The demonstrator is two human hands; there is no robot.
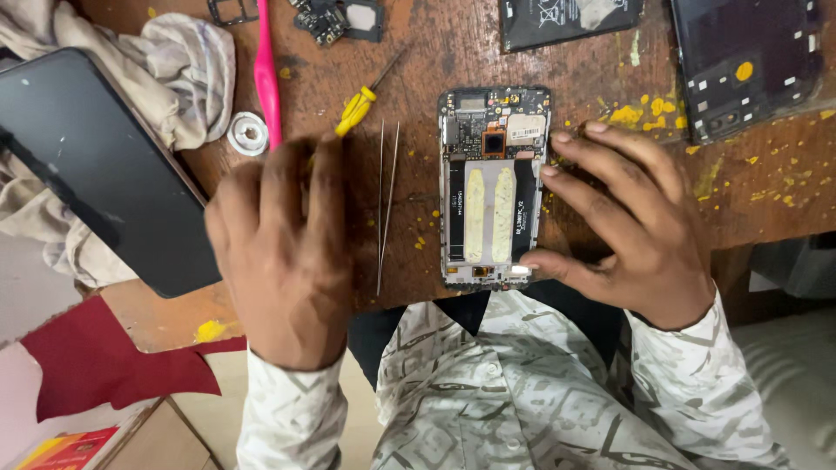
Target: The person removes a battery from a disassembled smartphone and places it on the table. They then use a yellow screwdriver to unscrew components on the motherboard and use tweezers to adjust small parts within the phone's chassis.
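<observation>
The right hand (623,222) rests with fingers spread against the right edge of an opened phone chassis (494,187), thumb at its lower corner near the table's front edge. The left hand (283,248) hovers palm-down, fingers loosely together, gripping nothing. Just right of it lie tweezers (387,200); beyond its fingertips, a yellow screwdriver (359,109). To its left lies a dark phone panel (96,165).

Worn brown wooden table (453,52) flecked with yellow paint, pale floor (26,287) below
</observation>
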